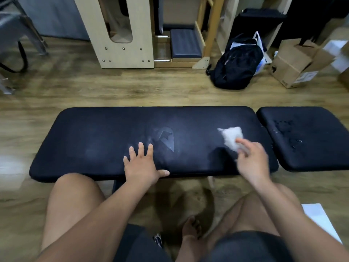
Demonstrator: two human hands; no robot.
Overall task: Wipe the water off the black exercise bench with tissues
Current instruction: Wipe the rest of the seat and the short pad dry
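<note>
Bracing flat, spread left hand [141, 164] on tabletop [90, 137] for balance, pinching tissue [230, 136] in right hand [252, 160] to mop droplets [287, 131] further right.

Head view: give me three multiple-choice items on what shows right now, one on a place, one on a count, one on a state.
1. Where do the water drops lie?
A. on the floor
B. on a cardboard box
C. on the short pad

2. How many black pads show?
A. one
B. two
C. three

3. How is the left hand?
A. flat, fingers spread
B. curled in a fist
C. lifted in the air

Answers: 1 C, the drops glint on the short pad at right; 2 B, a gap splits the long pad from the short one; 3 A, its palm rests on the long pad.
</note>
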